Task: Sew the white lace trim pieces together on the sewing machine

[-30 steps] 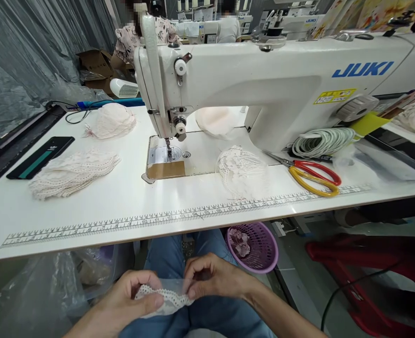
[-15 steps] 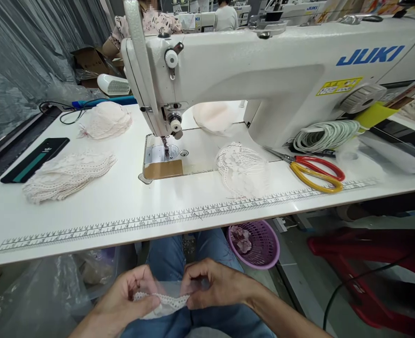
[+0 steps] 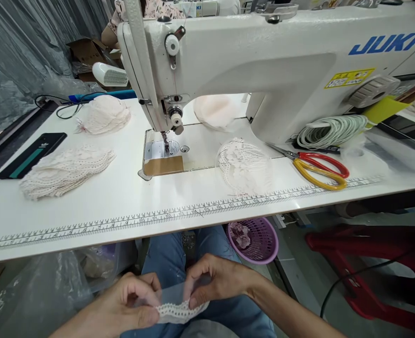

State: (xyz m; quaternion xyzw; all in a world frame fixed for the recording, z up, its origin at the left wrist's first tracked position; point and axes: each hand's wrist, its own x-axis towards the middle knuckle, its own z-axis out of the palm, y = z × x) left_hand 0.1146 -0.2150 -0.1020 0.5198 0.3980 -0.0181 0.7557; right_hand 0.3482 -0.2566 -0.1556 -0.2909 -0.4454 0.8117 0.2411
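Below the table edge, over the lap in blue jeans (image 3: 172,263), the left hand (image 3: 129,303) and right hand (image 3: 216,279) curl toward each other, each pinching an end of a lace-trimmed fabric piece (image 3: 179,307) between thumb and fingertips; sheer mesh above, white scalloped lace along the lower edge

The sewing machine (image 3: 263,61) bears the brand name JUKI in big blue slanted capitals on the right of its white arm; below that name sits a small yellow sticker (image 3: 349,78) with dark print too small to read; along the front edge of the white table (image 3: 122,197) runs a printed ruler (image 3: 179,213) with ticks and rising numbers, among them 10, 11, 12, 13, 14, 15 and 16 near the middle; the numbers further right and left are too blurred to tell.
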